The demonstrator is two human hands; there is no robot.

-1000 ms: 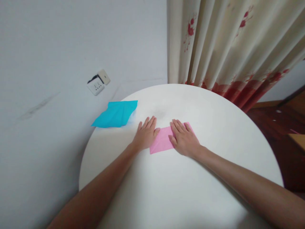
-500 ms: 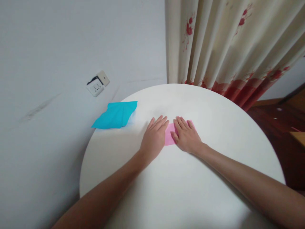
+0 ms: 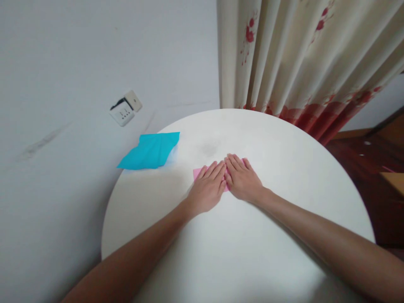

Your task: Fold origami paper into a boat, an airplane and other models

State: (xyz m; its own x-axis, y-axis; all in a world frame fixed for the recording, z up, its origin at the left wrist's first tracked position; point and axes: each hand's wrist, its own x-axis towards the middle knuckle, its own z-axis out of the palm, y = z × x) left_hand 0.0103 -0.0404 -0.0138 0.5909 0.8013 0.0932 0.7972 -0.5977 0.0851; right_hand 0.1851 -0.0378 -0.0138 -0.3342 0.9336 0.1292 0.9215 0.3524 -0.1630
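Observation:
Flat on the white round table [image 3: 202,248] lies a pink sheet [image 3: 197,173], probably paper or cloth, mostly covered by my hands. My left hand [image 3: 208,187] rests palm down over its left part, fingers stretched out and pointing away from me. On the right part lies my right hand [image 3: 242,179], also palm down with straight fingers. The fingertips of both hands meet near the middle of the sheet. Only the sheet's left corner, a strip between the hands and a bit of the far right edge show.
A creased bright blue sheet [image 3: 151,150] lies at the table's far left edge, partly overhanging it. Behind it is a white wall with a socket [image 3: 122,114]. A cream curtain with red flowers [image 3: 284,63] hangs beyond the table, and dark wooden flooring [image 3: 353,168] shows at right.
My left hand has shifted onto the pink sheet, uncovering its left corner, and now touches my right hand. My right hand has slid slightly left. The view has shifted a little.

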